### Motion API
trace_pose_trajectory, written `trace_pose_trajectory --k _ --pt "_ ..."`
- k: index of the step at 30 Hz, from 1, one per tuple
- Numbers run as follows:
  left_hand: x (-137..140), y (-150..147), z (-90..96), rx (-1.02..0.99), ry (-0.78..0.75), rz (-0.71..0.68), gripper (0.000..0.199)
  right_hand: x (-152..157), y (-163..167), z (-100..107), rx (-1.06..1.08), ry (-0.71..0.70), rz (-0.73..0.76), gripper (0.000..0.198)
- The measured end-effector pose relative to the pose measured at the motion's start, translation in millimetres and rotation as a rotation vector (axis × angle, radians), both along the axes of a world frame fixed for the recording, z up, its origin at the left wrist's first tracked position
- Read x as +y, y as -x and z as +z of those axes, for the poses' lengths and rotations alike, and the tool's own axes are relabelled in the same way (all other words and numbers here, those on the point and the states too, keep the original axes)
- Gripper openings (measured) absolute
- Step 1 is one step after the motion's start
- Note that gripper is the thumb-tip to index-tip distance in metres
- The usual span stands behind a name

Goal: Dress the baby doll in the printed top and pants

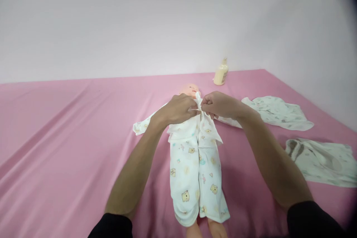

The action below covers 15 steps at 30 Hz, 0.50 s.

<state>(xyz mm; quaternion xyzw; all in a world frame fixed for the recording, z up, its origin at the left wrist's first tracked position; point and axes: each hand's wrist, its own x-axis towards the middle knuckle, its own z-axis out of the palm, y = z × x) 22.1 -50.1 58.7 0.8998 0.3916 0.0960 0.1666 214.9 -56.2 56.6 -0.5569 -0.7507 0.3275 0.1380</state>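
Observation:
A baby doll [192, 90] lies on its back with its head away from me. It wears a white printed top [182, 131] and matching white trousers [185, 173] with small bear pictures; its bare feet stick out at the bottom. Over the chest, my left hand [182, 108] is closed in a pinch on the front edge of the top. Opposite it, my right hand [217, 105] pinches the other front edge, close by the first. The fabric is pulled up between the fingers. Exactly what the fingertips grip, a tie or a fastener, is hidden.
A pink sheet [69, 137] covers the surface, which meets a white wall [111, 26]. A pale yellow pump bottle [221, 74] stands near the wall. On the right lie a folded white garment [279, 111] and another printed white cloth [323, 161].

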Motion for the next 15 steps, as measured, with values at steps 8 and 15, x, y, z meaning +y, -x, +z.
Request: trace_pose_trajectory --k 8,15 --pt "-1.5 -0.6 -0.1 0.01 0.08 -0.017 0.021 5.9 -6.9 -2.4 0.116 0.116 0.076 0.009" --pt "-2.9 -1.6 0.2 -0.069 0.068 0.007 0.018 8.6 -7.8 -4.4 0.13 0.143 0.094 0.009"
